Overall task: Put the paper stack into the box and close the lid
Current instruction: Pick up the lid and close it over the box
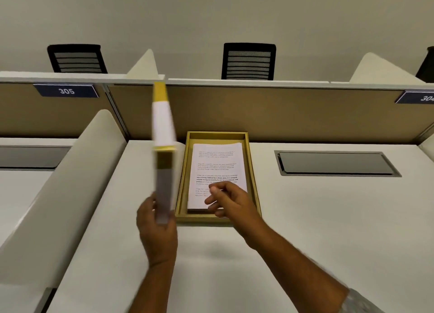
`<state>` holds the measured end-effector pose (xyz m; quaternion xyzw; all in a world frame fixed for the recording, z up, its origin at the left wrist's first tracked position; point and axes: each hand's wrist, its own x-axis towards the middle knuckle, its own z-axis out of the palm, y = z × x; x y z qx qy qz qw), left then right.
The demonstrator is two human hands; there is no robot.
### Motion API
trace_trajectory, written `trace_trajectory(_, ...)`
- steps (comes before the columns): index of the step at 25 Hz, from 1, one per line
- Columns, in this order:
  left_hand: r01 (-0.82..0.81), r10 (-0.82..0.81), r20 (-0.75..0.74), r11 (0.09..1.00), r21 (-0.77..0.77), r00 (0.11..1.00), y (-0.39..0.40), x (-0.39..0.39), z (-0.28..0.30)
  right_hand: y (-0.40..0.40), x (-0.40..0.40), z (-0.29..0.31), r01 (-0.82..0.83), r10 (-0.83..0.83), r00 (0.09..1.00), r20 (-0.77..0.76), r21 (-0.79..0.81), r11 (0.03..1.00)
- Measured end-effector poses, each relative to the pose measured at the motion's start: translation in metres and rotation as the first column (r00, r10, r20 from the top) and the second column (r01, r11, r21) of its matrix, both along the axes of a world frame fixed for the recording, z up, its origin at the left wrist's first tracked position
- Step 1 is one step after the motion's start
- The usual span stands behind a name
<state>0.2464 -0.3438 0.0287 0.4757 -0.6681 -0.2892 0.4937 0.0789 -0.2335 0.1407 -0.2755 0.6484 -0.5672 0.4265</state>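
White desk (305, 218) in front of me carries the open gold box (252, 171) with the paper stack (217, 162) inside, my right hand (229, 201) loose-fingered over it, my left hand (157, 230) gripping the upright lid (164, 148).

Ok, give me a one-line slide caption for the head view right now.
Paper stack lies in the open gold box; left hand holds the lid on edge, right hand over the pages.

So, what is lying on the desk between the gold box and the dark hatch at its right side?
Nothing. In the head view, the desk is bare between the gold box and the dark hatch.
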Motion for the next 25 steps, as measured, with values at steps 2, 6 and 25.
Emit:
trace_trajectory(2,0.181,-0.127,0.260,0.963,-0.198,0.957,0.004,0.000,-0.020,0.008,-0.009,0.000,0.084,-0.089,0.975,0.202,0.031,0.996)
trace_trajectory(6,0.441,-0.298,0.473,0.868,-0.226,0.829,0.018,0.004,-0.055,0.038,-0.030,-0.031,0.229,-0.273,0.937,0.218,0.209,0.951)
trace_trajectory(25,0.258,-0.408,0.144,0.774,0.578,0.901,-0.041,-0.017,-0.051,0.068,-0.042,-0.141,0.421,-0.426,0.901,-0.077,0.390,0.819)
